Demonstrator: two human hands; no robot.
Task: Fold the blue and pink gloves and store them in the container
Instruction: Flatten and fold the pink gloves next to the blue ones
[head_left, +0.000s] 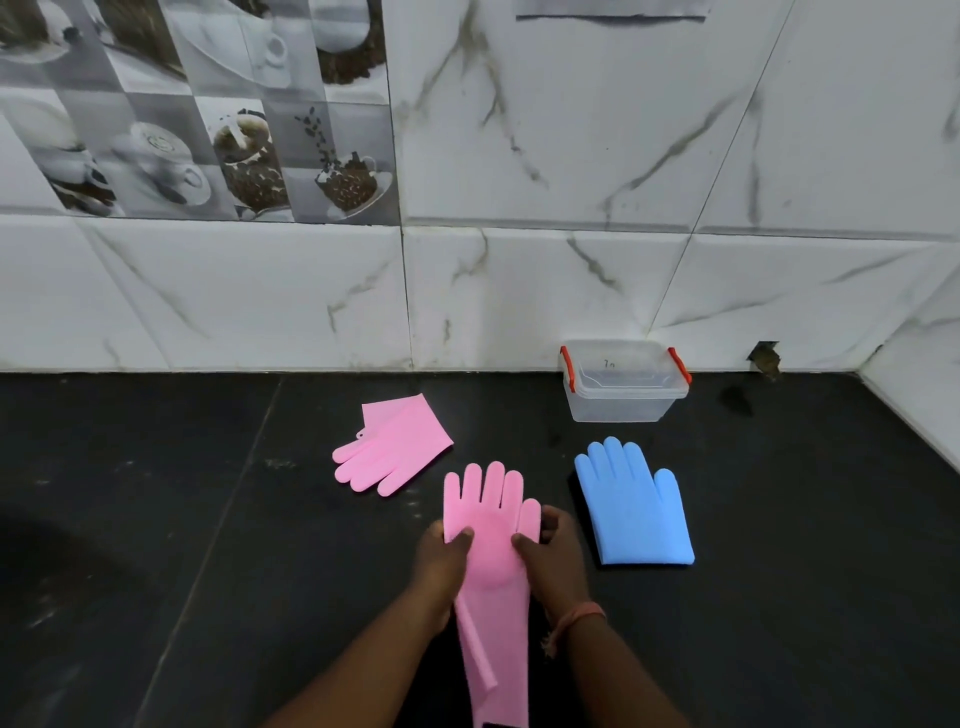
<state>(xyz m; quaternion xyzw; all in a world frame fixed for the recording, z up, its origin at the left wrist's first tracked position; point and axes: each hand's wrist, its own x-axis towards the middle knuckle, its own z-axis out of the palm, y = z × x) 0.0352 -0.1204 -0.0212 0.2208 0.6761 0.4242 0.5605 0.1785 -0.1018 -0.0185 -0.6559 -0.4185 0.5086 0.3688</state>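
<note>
A pink glove (491, 525) is held up over the black counter, fingers pointing away, cuff hanging toward me. My left hand (441, 564) pinches its left edge and my right hand (556, 556) pinches its right edge, thumbs on top of the palm. A second pink glove (395, 447) lies flat on the counter to the far left, fingers pointing left. A blue glove (636, 506) lies flat to the right, fingers pointing away. The clear plastic container (623, 402) with red clips stands against the wall beyond the blue glove, and its lid looks closed.
The black counter (208, 519) ends at a white marble-tiled wall (519, 291) behind and on the right side. A small hole (763, 358) shows in the wall right of the container. A thread band sits on my right wrist.
</note>
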